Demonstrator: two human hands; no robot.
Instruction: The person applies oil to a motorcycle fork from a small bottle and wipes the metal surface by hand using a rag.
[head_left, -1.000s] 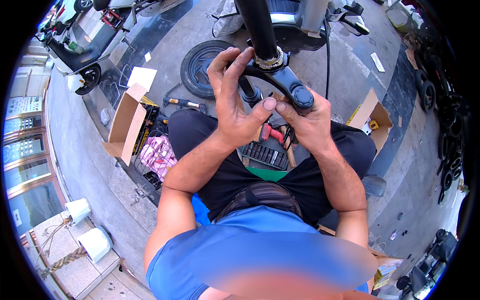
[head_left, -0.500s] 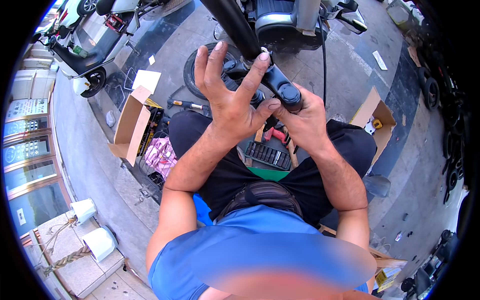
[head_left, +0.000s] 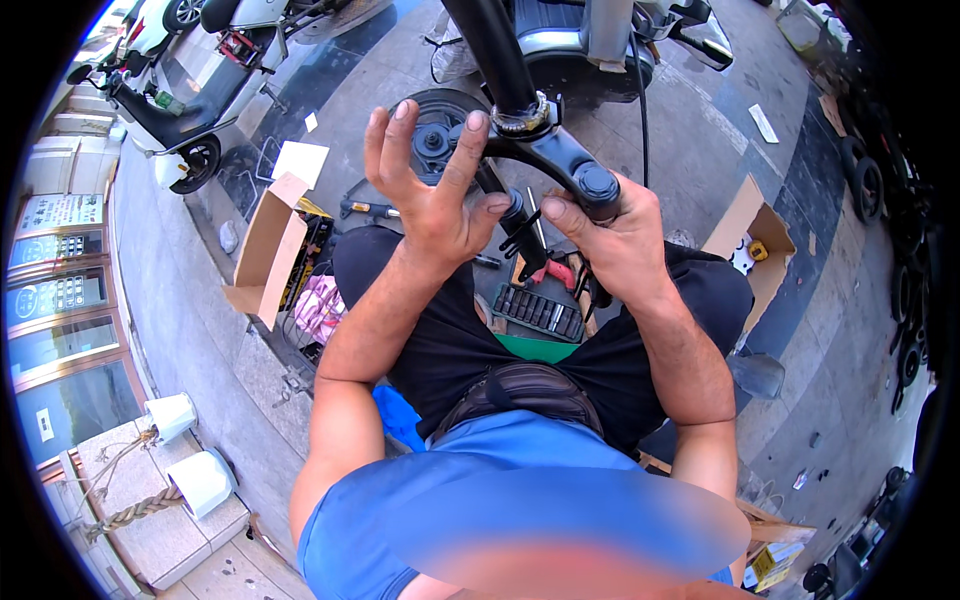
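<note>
A black suspension fork (head_left: 560, 152) stands in front of me, its thick steerer tube (head_left: 492, 60) rising away. Yellowish grease coats a ring of bearing balls (head_left: 522, 118) at the tube's base. My right hand (head_left: 625, 230) is wrapped around the fork's right leg, just under its round cap (head_left: 597, 184), with the thumb stretched inward. Beside the left side of the crown, my left hand (head_left: 432, 195) is raised with fingers spread and dirty fingertips, holding nothing. Part of the fork's left leg is hidden behind it.
Between my legs lie a socket set (head_left: 538, 312) and a red-handled tool (head_left: 548, 272). A wheel (head_left: 432, 135) lies beyond my left hand. Open cardboard boxes stand left (head_left: 268, 245) and right (head_left: 758, 230). A parked scooter (head_left: 165, 110) is at the far left.
My left hand has drawn back from the fork to the left and slightly down, uncovering the crown and greased ring. The fork has shifted slightly right; my right hand still grips it.
</note>
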